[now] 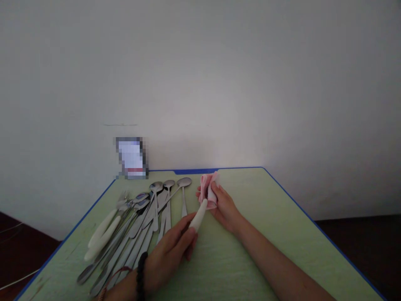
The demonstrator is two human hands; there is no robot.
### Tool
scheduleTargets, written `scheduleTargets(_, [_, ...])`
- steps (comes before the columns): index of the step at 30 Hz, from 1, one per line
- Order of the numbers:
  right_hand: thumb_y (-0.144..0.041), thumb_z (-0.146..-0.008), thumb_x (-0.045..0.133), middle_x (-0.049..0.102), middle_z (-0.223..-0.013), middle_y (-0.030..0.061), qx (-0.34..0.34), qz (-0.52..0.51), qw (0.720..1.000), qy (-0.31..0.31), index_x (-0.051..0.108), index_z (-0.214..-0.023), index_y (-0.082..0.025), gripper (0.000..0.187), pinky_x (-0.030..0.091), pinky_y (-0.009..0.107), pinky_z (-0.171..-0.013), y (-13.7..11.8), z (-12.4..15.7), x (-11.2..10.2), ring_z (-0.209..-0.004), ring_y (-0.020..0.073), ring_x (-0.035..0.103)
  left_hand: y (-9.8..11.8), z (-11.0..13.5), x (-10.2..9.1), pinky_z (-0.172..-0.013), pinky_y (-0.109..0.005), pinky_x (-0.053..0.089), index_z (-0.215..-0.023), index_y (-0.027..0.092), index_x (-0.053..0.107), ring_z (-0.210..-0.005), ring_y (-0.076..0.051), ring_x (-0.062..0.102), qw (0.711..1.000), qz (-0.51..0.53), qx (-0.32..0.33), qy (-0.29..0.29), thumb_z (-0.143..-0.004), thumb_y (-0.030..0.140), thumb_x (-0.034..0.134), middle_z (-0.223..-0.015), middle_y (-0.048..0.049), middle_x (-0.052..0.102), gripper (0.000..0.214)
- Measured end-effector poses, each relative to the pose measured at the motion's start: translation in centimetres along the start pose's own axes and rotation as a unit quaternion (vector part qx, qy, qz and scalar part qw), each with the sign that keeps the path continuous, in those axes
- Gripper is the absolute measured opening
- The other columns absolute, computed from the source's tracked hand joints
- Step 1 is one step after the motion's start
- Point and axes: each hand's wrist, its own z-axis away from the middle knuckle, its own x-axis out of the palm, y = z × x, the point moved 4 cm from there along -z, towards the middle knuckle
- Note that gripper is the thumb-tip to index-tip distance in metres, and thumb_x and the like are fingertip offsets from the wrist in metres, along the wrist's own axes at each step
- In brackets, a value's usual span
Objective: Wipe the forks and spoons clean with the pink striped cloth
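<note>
My left hand grips a piece of cutlery by its thick white handle. The far end of that piece goes into a folded pink cloth, so whether it is a fork or a spoon stays hidden. My right hand is closed around the cloth, thumb on top, over the table's far middle. Just left of my hands lies a spread of metal cutlery: several spoons, table knives and a fork. Two other white handles rest at the spread's left side.
A pale green table with a blue edge stands against a grey wall. At the back left, a blurred phone-like device with a lit screen leans upright. White cables show beyond the table's left edge.
</note>
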Motion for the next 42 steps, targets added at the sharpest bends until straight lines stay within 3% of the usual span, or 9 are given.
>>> scheduleTargets(3, [-0.043, -0.076, 0.06, 0.067, -0.076, 0.0035, 0.01, -0.002, 1.0, -0.02, 0.058, -0.094, -0.017, 0.032, 0.047, 0.028, -0.066, -0.2, 0.2, 0.2, -0.067, 0.015, 0.062, -0.1, -0.1, 0.2, -0.055, -0.02, 0.036, -0.119, 0.018, 0.045, -0.06, -0.01, 0.045, 1.0, -0.023, 0.006, -0.017, -0.091, 0.043, 0.035, -0.069, 0.0027, 0.05, 0.039])
scheduleTargets(8, [-0.05, -0.077, 0.054, 0.067, -0.074, 0.0069, 0.089, 0.057, 0.983, -0.148, 0.062, -0.092, -0.012, 0.041, 0.045, 0.035, -0.073, 0.2, 1.3, 1.4, -0.067, 0.0177, 0.062, -0.2, -0.2, 0.0, -0.054, -0.02, 0.037, -0.1, 0.018, 0.05, -0.06, -0.01, 0.045, 0.999, -0.046, 0.017, -0.023, -0.091, 0.044, 0.034, -0.071, 0.0017, 0.051, 0.032])
scheduleTargets(12, [-0.053, -0.077, 0.052, 0.066, -0.076, 0.0071, 0.094, 0.065, 0.978, -0.173, 0.063, -0.09, -0.012, 0.044, 0.041, 0.035, -0.082, 0.1, 1.6, 2.0, -0.077, 0.0187, 0.061, -0.3, -0.2, -0.1, -0.052, -0.02, 0.036, -0.091, 0.017, 0.051, -0.057, -0.01, 0.043, 0.999, -0.034, 0.005, -0.02, -0.09, 0.046, 0.035, -0.068, 0.0022, 0.049, 0.033])
scheduleTargets(19, [-0.05, -0.076, 0.051, 0.065, -0.078, 0.0037, 0.094, 0.02, 0.981, -0.171, 0.063, -0.087, -0.016, 0.037, 0.042, 0.031, -0.074, -0.2, 1.5, 2.0, -0.08, 0.0185, 0.058, -0.1, -0.1, 0.0, -0.052, -0.019, 0.037, -0.09, 0.017, 0.052, -0.058, -0.01, 0.045, 1.0, -0.022, 0.005, -0.021, -0.09, 0.046, 0.037, -0.07, 0.0017, 0.051, 0.032])
scheduleTargets(24, [-0.033, -0.072, 0.061, 0.063, -0.071, -0.0001, 0.089, 0.023, 0.989, -0.113, 0.062, -0.079, -0.016, 0.018, 0.04, 0.026, -0.067, 0.3, 1.1, 0.9, -0.066, 0.013, 0.052, 0.0, -0.2, 0.1, -0.05, -0.019, 0.038, -0.097, 0.016, 0.051, -0.055, -0.009, 0.045, 1.0, -0.007, 0.006, -0.018, -0.089, 0.045, 0.038, -0.072, 0.0008, 0.053, 0.033])
scheduleTargets(31, [-0.04, -0.077, 0.057, 0.065, -0.078, 0.0023, 0.084, 0.001, 0.991, -0.1, 0.062, -0.083, -0.016, 0.026, 0.04, 0.026, -0.068, 0.3, 0.9, 1.0, -0.071, 0.0139, 0.055, 0.0, -0.3, 0.2, -0.048, -0.019, 0.04, -0.108, 0.016, 0.048, -0.055, -0.009, 0.048, 0.998, 0.055, 0.016, -0.018, -0.088, 0.041, 0.043, -0.079, -0.0013, 0.055, 0.033])
scheduleTargets(36, [-0.042, -0.079, 0.05, 0.065, -0.076, 0.0008, 0.078, -0.083, 0.991, -0.076, 0.06, -0.089, -0.02, 0.026, 0.042, 0.027, -0.064, -0.1, 0.4, 0.3, -0.066, 0.014, 0.056, -0.4, -0.4, 0.0, -0.045, -0.02, 0.041, -0.122, 0.024, 0.03, -0.055, -0.009, 0.051, 0.993, 0.115, 0.028, 0.018, -0.09, 0.038, 0.038, -0.082, 0.0005, 0.052, 0.036])
scheduleTargets(42, [-0.043, -0.082, 0.048, 0.066, -0.078, 0.0, 0.084, -0.108, 0.989, -0.061, 0.058, -0.093, -0.022, 0.026, 0.043, 0.027, -0.065, -0.1, 0.1, -0.1, -0.067, 0.0134, 0.059, -0.6, -0.5, 0.0, -0.043, -0.02, 0.043, -0.129, 0.03, 0.023, -0.054, -0.009, 0.053, 0.991, 0.126, 0.041, 0.03, -0.09, 0.039, 0.038, -0.088, -0.0003, 0.051, 0.042])
